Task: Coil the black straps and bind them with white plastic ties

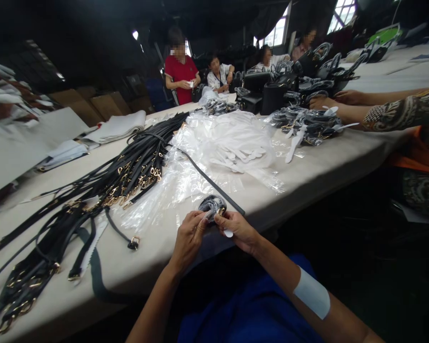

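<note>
My left hand (188,237) and my right hand (238,230) meet at the near edge of the table (136,271), both pinched on a coiled black strap (211,206) wrapped in clear plastic. The strap's free end (214,183) runs away from the coil across the table. A small white strip pokes out under my right fingers. A white patch sits on my right forearm.
A heap of black straps with gold clasps (103,186) spreads over the left of the table. Clear plastic bags (221,143) lie in the middle. A co-worker's arms (361,107) rest at the right beside wrapped straps and black bags (300,71). Other people stand at the far end.
</note>
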The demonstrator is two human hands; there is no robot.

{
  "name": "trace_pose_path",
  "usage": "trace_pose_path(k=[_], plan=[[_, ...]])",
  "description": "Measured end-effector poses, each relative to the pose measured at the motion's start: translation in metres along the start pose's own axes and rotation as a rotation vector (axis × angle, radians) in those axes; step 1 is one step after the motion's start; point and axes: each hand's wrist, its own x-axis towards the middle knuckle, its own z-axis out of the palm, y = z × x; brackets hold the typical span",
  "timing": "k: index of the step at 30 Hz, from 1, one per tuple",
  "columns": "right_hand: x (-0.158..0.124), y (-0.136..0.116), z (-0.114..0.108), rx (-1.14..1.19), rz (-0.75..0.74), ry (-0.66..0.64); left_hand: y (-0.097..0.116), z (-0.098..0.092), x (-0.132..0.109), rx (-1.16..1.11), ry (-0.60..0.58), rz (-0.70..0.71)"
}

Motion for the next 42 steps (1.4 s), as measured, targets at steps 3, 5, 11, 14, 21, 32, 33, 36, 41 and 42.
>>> trace_pose_path(k=[3, 5, 11, 14, 21, 32, 33, 36, 41, 42], plan=[[0.001, 0.004, 0.002, -0.01, -0.031, 0.029, 0.003, 0.011, 0.003, 0.045, 0.14, -0.047], [0.001, 0.007, 0.003, -0.019, -0.061, 0.058, 0.004, 0.023, 0.003, 0.111, 0.266, -0.059], [0.0, 0.006, 0.004, -0.131, -0.128, 0.159, -0.001, 0.054, -0.006, 0.241, 0.434, 0.08], [0.0, -0.002, 0.001, -0.234, -0.093, 0.171, -0.006, 0.052, -0.007, 0.201, 0.362, 0.106], [0.003, -0.011, -0.008, -0.308, -0.137, 0.284, -0.012, 0.051, 0.004, 0.178, 0.273, 0.112], [-0.018, 0.009, -0.012, -0.329, -0.426, 0.403, -0.001, 0.056, 0.011, 0.256, 0.285, 0.027], [-0.019, 0.007, -0.011, -0.325, -0.442, 0.395, 0.001, 0.056, 0.011, 0.257, 0.287, 0.026], [-0.018, 0.002, -0.01, -0.293, -0.44, 0.341, 0.004, 0.058, 0.013, 0.272, 0.318, 0.018], [-0.012, -0.013, -0.018, -0.263, -0.299, 0.158, 0.006, 0.057, 0.014, 0.227, 0.335, -0.027], [-0.012, -0.017, -0.021, -0.243, -0.261, 0.112, 0.006, 0.056, 0.014, 0.207, 0.324, -0.038]])
